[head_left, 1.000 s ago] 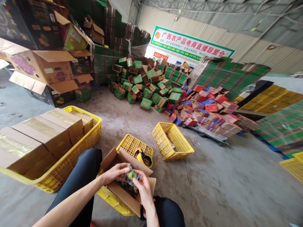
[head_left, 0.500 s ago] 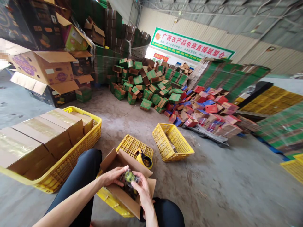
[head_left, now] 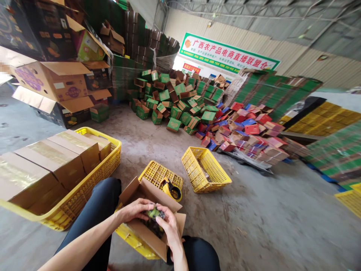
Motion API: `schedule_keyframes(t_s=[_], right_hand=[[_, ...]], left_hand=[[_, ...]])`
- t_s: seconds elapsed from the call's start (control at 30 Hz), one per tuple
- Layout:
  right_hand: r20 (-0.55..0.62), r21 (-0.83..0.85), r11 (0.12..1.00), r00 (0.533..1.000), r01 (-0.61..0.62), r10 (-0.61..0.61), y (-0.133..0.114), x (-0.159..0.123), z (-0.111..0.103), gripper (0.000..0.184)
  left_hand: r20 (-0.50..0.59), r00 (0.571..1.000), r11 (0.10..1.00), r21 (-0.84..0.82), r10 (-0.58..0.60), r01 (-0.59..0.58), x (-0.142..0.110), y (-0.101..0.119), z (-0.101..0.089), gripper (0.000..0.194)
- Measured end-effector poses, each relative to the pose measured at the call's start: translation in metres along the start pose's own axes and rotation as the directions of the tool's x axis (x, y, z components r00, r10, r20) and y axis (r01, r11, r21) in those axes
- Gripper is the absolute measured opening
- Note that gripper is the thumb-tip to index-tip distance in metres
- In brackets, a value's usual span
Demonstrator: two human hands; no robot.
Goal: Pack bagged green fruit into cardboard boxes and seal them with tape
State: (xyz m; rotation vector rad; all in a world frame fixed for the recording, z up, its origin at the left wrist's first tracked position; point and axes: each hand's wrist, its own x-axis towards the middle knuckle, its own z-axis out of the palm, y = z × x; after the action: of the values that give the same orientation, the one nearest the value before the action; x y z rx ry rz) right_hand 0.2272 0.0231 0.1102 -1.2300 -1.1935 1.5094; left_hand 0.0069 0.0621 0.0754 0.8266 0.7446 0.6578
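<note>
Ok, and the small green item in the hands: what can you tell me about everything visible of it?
The small green item looks rounded, with darker areas around the green, and sits in shiny, crinkled wrapping that looks like clear plastic film. The left hand grips one side and the right hand the other, fingers covering its edges. It is held over the open cardboard box. Whether the wrapping is sealed is too small to tell.

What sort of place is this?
Most likely a farm-produce packing warehouse: the banner names, in Chinese, an agricultural-products warehouse, green cartons lie in a heap, and taped boxes sit in a yellow basket.
</note>
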Motion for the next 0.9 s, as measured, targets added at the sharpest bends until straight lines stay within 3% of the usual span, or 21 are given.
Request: schedule_keyframes(t_s=[0.1, 0.23, 0.43, 0.67, 0.8, 0.9], right_hand=[[0.008, -0.010, 1.000, 1.000, 0.007, -0.007, -0.002, 0.000, 0.000, 0.056], [-0.096, -0.025, 1.000, 0.995, 0.008, -0.010, -0.005, -0.002, -0.001, 0.060], [-0.193, 0.102, 0.989, 0.973, -0.107, 0.125, 0.007, 0.002, -0.007, 0.062], [-0.053, 0.323, 0.910, 0.955, -0.259, 0.290, 0.015, 0.002, -0.005, 0.080], [-0.028, 0.301, 0.916, 0.958, -0.265, 0.286, 0.007, -0.004, -0.001, 0.068], [-0.043, 0.280, 0.938, 0.973, -0.205, 0.225, 0.001, -0.006, -0.001, 0.060]], left_hand=[[-0.024, 0.999, 1.000, 0.008, 0.021, -0.021, 0.000, -0.001, -0.001, 0.063], [-0.080, 0.995, 0.998, 0.009, 0.063, -0.063, 0.001, 0.000, 0.000, 0.066], [-0.120, 0.985, 0.992, 0.016, 0.126, -0.125, -0.002, 0.005, 0.004, 0.068], [0.009, 0.980, 0.979, 0.049, 0.200, -0.200, -0.002, 0.004, 0.001, 0.070], [0.080, 0.966, 0.965, 0.071, 0.246, -0.251, -0.002, 0.003, 0.001, 0.068], [0.117, 0.962, 0.968, 0.012, 0.248, -0.251, -0.003, 0.001, 0.003, 0.084]])
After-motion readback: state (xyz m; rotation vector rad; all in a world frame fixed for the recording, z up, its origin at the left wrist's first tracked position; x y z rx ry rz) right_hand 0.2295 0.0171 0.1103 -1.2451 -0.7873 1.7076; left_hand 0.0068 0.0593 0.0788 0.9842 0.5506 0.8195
